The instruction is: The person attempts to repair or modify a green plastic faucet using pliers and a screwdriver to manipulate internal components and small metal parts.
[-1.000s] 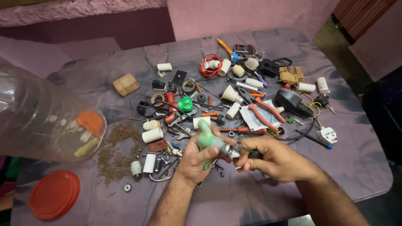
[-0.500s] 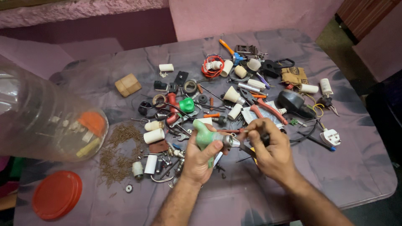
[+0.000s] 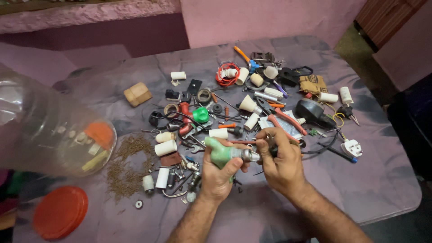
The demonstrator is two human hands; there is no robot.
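My left hand (image 3: 219, 171) grips a light green bulb-shaped part (image 3: 221, 152) with a metal cap pointing right. My right hand (image 3: 280, 162) is closed around a small metal piece (image 3: 270, 143) right beside that cap, above the table's middle front. A thin red-handled tool (image 3: 243, 142) lies just behind both hands. Around them spreads a heap of small electrical parts: white cylinders (image 3: 165, 147), a green knob (image 3: 200, 114), red pliers (image 3: 284, 122).
A clear plastic jar (image 3: 49, 130) lies on its side at the left with a few bits inside; its red lid (image 3: 60, 212) sits at the front left. A pile of small brown screws (image 3: 128, 166), a wooden block (image 3: 137, 93), a white plug (image 3: 351, 147) and a black device (image 3: 313, 113) lie about.
Both hands have lifted slightly and come closer together; my right hand has moved from lower right up to the green part's metal end.
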